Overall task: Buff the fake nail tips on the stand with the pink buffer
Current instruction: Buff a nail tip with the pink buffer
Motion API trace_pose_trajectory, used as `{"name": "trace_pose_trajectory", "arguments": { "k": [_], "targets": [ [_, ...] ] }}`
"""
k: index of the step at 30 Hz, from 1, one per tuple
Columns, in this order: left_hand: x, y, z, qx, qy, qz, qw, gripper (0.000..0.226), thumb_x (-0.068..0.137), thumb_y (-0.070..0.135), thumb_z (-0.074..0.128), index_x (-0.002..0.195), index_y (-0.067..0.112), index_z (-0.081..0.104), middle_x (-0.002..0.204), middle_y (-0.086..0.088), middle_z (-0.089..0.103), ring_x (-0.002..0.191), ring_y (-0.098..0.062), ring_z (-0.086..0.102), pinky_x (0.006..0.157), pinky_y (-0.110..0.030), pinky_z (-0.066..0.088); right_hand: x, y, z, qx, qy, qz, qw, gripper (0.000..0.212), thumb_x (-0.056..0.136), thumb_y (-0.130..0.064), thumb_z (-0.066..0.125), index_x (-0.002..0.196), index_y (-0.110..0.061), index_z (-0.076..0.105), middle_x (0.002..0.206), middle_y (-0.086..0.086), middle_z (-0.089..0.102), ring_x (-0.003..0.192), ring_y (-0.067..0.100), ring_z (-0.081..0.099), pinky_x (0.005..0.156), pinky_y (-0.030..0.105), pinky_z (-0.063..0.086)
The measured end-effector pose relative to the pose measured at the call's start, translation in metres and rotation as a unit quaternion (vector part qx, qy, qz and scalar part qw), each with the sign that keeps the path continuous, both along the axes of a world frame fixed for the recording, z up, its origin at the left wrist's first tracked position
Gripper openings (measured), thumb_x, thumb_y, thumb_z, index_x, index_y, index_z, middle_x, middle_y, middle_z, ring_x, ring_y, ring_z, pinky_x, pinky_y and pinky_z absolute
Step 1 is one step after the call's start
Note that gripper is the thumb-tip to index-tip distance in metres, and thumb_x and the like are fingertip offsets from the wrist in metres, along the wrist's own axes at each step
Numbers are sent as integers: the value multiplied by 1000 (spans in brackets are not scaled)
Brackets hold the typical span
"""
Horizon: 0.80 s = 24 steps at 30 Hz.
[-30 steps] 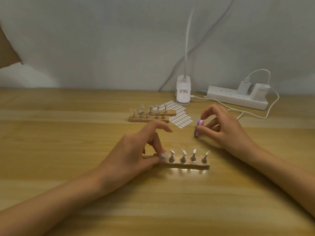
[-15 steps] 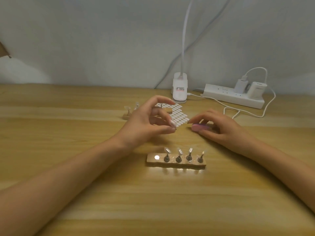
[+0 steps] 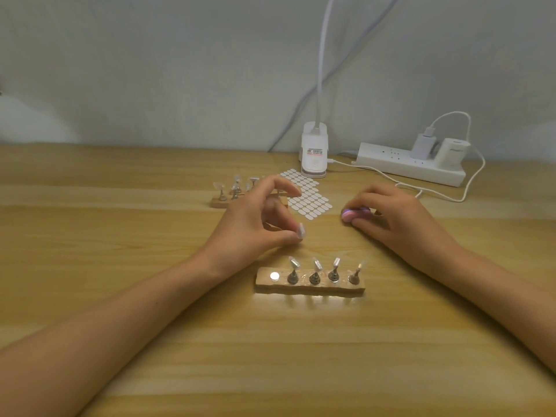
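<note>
Here we log: left hand (image 3: 255,219), index finger arched, pinching one nail tip (image 3: 301,230); right hand (image 3: 397,215), palm down on the counter (image 3: 120,266), fingers curled over the pink buffer (image 3: 351,214); stand (image 3: 310,288) in front, carrying four mounted tips (image 3: 316,264).

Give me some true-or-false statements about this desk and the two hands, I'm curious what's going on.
1. The near stand carries four mounted tips and one bare slot at its left end. True.
2. The left hand holds nothing. False: it pinches a nail tip between thumb and finger.
3. The right hand holds the pink buffer. True.
4. The buffer is rubbing a tip on the near stand. False: it is well behind that stand, touching no tip.
5. Nothing is plugged into the power strip. False: two white adapters sit in it.
</note>
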<state>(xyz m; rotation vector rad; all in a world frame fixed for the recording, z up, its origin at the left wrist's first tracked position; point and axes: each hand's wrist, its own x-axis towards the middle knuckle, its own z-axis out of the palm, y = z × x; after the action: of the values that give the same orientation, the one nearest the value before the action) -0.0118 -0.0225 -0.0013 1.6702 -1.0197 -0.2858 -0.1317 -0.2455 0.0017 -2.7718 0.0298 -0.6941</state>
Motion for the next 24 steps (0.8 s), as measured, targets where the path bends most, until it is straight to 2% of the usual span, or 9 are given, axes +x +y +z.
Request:
{"name": "trace_pose_trajectory", "arguments": {
  "k": [3,6,9,12,14,15,17,20,24],
  "targets": [
    [0,-2,0,17,-13,7,1000,49,78,3,82,117,18,56,78,-1,75,84,-12,73,89,-31,58,3,-3,-1,-70,11,-30,997,38,93,-42,52,112,-16,73,115,-1,53,98,12,48,73,41,52],
    [-1,-2,1,23,-22,6,999,50,78,4,82,118,17,55,78,0,75,83,-10,73,85,-24,57,8,-6,-5,-83,49,-34,995,41,98,-43,46,118,-15,68,112,0,48,103,15,43,85,40,47],
    [-2,-2,2,26,-31,8,999,50,78,5,82,119,17,57,79,1,75,81,-10,72,82,-22,57,8,-6,-3,-23,21,1,1000,34,97,-30,59,124,-11,67,104,1,52,96,16,50,86,36,47],
    [-2,-3,2,28,-35,11,999,51,77,5,83,119,20,58,79,1,75,80,-14,73,86,-30,57,5,7,4,74,-30,88,993,21,87,-24,73,105,-13,74,98,0,65,88,13,61,78,29,54],
    [-2,-3,2,26,-36,9,999,53,76,4,83,120,20,57,78,1,75,79,-16,73,87,-33,57,3,21,7,118,-63,148,980,25,85,-30,72,102,-12,75,97,2,68,88,16,64,75,22,54],
    [-1,-4,2,24,-36,7,999,54,76,5,84,121,20,57,77,0,75,78,-15,73,86,-32,57,3,29,7,116,-69,167,977,27,85,-32,71,102,-11,75,97,3,69,89,16,65,74,22,55],
    [-1,-4,2,18,-36,6,999,56,75,7,85,122,19,57,74,1,74,76,-12,73,81,-25,57,6,38,5,106,-62,185,975,19,85,-22,74,100,-9,74,95,2,70,89,16,66,74,27,56],
    [0,-6,1,18,-40,14,999,56,75,3,84,121,19,57,72,2,74,72,-9,71,75,-19,52,9,38,5,129,-64,170,975,11,83,-13,77,92,-8,75,89,-1,71,85,16,66,72,37,54],
    [-4,-8,2,7,-50,14,999,55,75,11,87,120,18,56,69,3,73,67,-5,69,70,-13,48,9,42,1,71,-85,205,973,8,84,-13,77,90,-8,77,87,7,68,81,23,64,71,35,52]
  ]
}}
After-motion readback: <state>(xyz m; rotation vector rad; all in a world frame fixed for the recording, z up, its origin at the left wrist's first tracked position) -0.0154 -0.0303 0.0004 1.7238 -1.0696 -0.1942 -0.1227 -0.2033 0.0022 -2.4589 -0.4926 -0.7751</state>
